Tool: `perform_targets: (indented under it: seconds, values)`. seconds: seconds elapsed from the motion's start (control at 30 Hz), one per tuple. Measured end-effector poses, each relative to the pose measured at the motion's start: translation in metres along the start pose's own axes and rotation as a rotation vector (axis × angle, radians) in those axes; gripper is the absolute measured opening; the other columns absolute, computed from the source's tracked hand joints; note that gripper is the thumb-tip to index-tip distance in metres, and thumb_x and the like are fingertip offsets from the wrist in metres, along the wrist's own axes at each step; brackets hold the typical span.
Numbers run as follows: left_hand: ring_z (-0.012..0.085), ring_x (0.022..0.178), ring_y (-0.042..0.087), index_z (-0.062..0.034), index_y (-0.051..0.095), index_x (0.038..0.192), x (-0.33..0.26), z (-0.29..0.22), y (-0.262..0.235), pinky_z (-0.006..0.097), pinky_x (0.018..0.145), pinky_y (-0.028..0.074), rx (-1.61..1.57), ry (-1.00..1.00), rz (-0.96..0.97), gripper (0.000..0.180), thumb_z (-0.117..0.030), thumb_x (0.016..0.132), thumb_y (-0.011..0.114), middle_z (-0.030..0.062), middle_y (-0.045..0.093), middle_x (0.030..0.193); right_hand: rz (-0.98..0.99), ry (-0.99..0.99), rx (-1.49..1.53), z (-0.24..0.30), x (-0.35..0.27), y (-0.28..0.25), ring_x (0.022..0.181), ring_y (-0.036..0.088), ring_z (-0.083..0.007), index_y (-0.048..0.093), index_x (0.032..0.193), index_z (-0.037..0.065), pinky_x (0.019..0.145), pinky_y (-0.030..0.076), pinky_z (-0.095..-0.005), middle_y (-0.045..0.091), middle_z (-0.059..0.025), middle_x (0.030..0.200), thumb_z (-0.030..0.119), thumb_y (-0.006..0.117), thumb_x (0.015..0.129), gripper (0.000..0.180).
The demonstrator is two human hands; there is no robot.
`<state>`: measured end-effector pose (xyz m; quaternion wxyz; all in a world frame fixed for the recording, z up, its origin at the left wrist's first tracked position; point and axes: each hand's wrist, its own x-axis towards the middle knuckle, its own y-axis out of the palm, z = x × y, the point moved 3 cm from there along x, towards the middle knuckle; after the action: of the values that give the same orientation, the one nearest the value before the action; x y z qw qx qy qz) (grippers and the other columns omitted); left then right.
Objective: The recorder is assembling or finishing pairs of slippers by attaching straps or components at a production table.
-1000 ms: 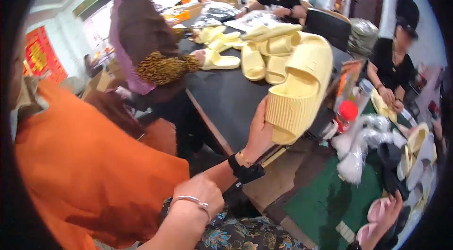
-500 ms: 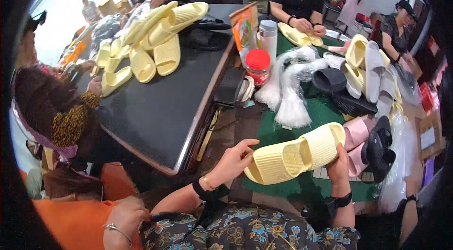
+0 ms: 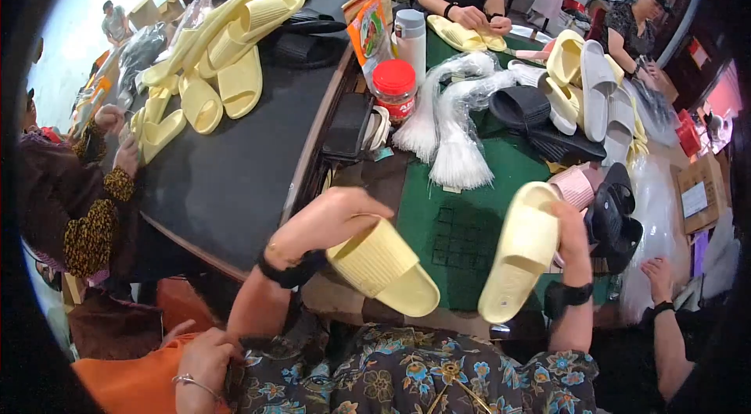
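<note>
My left hand (image 3: 335, 215) grips a pale yellow slide sandal (image 3: 383, 269) by one end. This sandal tilts toward the lower right, its ribbed strap showing. In my right hand (image 3: 573, 236) is a second pale yellow slide sandal (image 3: 518, 246), held by its side near one end and standing nearly upright with its footbed in view. The two sandals are apart, above the near edge of the green tabletop (image 3: 426, 218). Beside my right hand lie a pink slide sandal (image 3: 573, 187) and black sandals (image 3: 616, 215).
Bundles of white plastic ties (image 3: 461, 156), a red-lidded jar (image 3: 393, 92) and a white bottle (image 3: 410, 50) stand farther back. Grey sandals (image 3: 598, 93) are piled at right. Yellow sandals (image 3: 202, 101) cover part of the black table (image 3: 235, 172). Several people work around.
The two yellow sandals, held together before, are now separated, one in each hand. My left hand has moved left and up. The view has shifted slightly.
</note>
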<state>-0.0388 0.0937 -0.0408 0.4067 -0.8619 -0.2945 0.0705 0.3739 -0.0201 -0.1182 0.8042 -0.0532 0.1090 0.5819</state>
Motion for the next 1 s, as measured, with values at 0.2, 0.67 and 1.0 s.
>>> perform_targets:
  seconds: [0.2, 0.67, 1.0]
  values:
    - [0.042, 0.121, 0.047, -0.0035, 0.049, 0.135, 0.016, 0.003, 0.052, 0.046, 0.103, 0.041, 0.204, -0.21, -0.24, 0.057, -0.024, 0.086, 0.069, 0.0254, 0.047, 0.135, 0.165, -0.256, -0.655, -0.019, 0.009, 0.061, 0.104, 0.061, -0.0241, 0.051, 0.131, 0.0, 0.084, 0.05, -0.0309, 0.059, -0.0163, 0.124, 0.027, 0.065, 0.088, 0.053]
    - [0.0418, 0.128, 0.045, -0.0039, 0.046, 0.137, -0.013, 0.024, 0.108, 0.042, 0.105, 0.042, -0.08, -0.278, -0.119, 0.065, -0.014, 0.079, 0.073, 0.0265, 0.038, 0.143, 0.098, -0.203, -0.783, -0.046, -0.034, 0.09, 0.094, 0.061, -0.0344, 0.049, 0.127, -0.001, 0.077, 0.052, -0.0389, 0.059, -0.0219, 0.109, 0.006, 0.062, 0.079, 0.05]
    - [0.0392, 0.132, 0.043, -0.0027, 0.051, 0.134, -0.007, 0.04, 0.103, 0.041, 0.106, 0.04, -0.114, -0.236, -0.181, 0.055, -0.011, 0.083, 0.069, 0.0253, 0.039, 0.145, 0.178, -0.263, -0.888, -0.046, -0.038, 0.096, 0.102, 0.059, -0.0405, 0.045, 0.13, -0.001, 0.088, 0.05, -0.0445, 0.057, -0.0249, 0.115, 0.018, 0.07, 0.079, 0.06]
